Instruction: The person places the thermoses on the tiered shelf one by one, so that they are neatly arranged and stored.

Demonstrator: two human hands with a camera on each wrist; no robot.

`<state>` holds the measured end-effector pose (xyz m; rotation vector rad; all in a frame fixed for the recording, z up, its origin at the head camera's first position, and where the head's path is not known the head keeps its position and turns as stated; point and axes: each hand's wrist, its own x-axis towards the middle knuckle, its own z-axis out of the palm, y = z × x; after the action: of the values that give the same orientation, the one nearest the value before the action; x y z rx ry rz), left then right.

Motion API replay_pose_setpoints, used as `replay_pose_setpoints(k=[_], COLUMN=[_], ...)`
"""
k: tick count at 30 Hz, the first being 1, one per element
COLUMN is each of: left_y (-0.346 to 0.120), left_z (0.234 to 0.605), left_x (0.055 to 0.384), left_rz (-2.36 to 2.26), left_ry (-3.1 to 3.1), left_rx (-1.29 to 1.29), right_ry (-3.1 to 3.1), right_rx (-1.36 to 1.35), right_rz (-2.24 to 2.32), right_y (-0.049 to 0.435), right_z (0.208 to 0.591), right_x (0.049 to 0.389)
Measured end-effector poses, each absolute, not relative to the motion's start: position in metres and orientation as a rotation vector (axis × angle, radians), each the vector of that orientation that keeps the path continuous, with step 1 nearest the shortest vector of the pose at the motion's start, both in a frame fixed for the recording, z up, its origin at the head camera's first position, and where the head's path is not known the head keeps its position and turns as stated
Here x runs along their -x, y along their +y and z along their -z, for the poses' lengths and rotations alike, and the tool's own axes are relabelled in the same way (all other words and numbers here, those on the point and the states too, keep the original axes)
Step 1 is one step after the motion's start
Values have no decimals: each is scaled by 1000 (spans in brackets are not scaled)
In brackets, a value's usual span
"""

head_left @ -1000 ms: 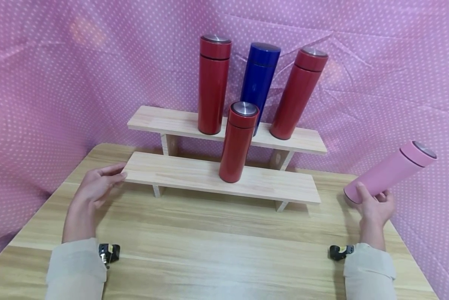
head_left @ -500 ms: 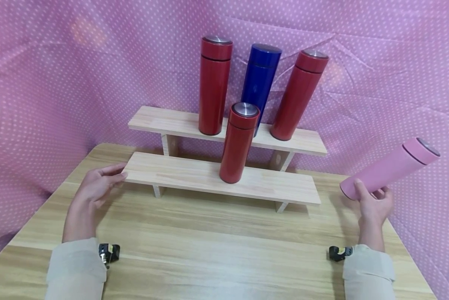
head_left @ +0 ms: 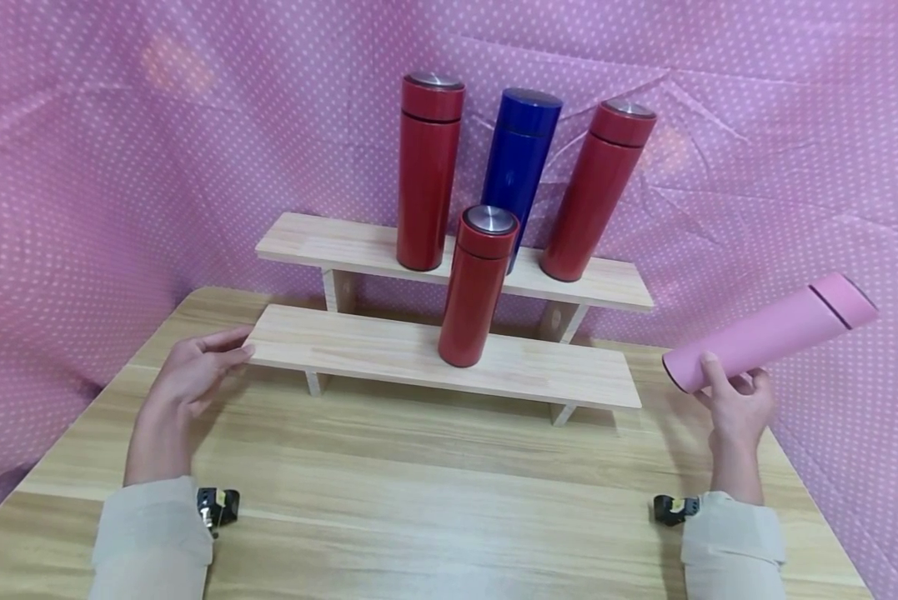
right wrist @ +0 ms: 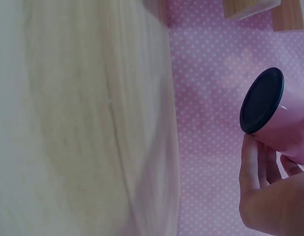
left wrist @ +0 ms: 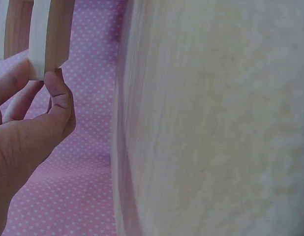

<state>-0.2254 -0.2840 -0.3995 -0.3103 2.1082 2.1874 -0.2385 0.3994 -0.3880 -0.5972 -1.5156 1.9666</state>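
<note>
A pink thermos flask (head_left: 771, 333) is gripped near its base by my right hand (head_left: 741, 408), tilted with its lid up to the right, off the table. Its dark base (right wrist: 262, 101) shows in the right wrist view. My left hand (head_left: 197, 371) pinches the left end of the lower wooden shelf (head_left: 343, 337) between thumb and fingers, as the left wrist view also shows at the shelf end (left wrist: 39, 49). On that shelf a red thermos (head_left: 479, 287) stands upright. Behind it, the upper shelf (head_left: 321, 242) bears a red thermos (head_left: 429, 175), a blue thermos (head_left: 522, 158) and another red thermos (head_left: 599, 192).
The two-step stand rests on a wooden table (head_left: 418, 500). Pink dotted cloth (head_left: 268, 108) hangs behind and along both sides. The front red thermos partly hides the blue one. Small black cameras (head_left: 674, 508) sit at both wrists.
My right hand has shifted slightly left, carrying the pink thermos flask, which now leans further toward horizontal. The left hand and the stand look unmoved.
</note>
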Motion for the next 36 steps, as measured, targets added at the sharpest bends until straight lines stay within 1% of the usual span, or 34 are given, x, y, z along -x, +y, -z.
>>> replay_pose_setpoints(k=[9,16,22,36], left_y=[-285,-286,-286,-287], left_z=[399,399,398,399], left_x=[225,224,223,224], left_rz=[-2129,-2228,-2226,-2239], left_ry=[2166,2080,2078,2061], left_rx=[303,269,266,274], right_ry=[-1484,-1495,-1481,-1572], right_rx=[532,494,433,380], right_rz=[-2030,-2013,-2029,-2021], right_y=[385,376,368,356], right_z=[378,376,372,376], right_x=[236,233,231,232])
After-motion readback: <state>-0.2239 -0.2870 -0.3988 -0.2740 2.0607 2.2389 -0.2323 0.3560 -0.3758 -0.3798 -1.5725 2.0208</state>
